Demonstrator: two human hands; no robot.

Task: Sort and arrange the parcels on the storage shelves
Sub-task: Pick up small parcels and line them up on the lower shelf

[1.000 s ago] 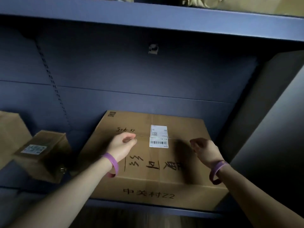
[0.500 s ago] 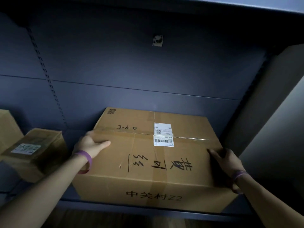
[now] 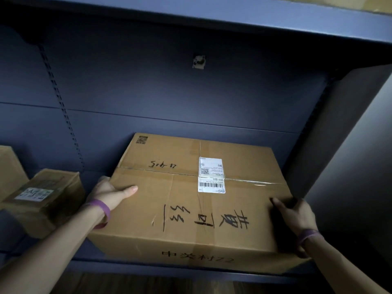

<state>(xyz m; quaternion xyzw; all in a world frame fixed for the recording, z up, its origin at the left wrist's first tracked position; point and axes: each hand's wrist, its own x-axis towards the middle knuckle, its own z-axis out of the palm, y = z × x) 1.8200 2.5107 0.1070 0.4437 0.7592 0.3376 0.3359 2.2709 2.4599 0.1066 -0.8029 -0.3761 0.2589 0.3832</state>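
Observation:
A large cardboard parcel (image 3: 182, 209) with black handwriting and a white barcode label lies flat on the dark blue shelf (image 3: 191, 270), near its right end. My left hand (image 3: 110, 193) grips the parcel's left edge, thumb lying on the top face and fingers hidden down the side. My right hand (image 3: 293, 211) grips the right edge the same way, thumb on top. Both wrists wear purple bands.
A smaller cardboard box (image 3: 44, 198) with a white label sits tilted to the left of the parcel. Another brown parcel (image 3: 9, 168) shows at the far left edge. The shelf's dark side panel (image 3: 339, 145) stands close on the right. An upper shelf board (image 3: 212, 15) runs overhead.
My hands left the middle of the parcel's top and moved out to its left and right edges, taking hold there. The parcel now sits slightly nearer in view.

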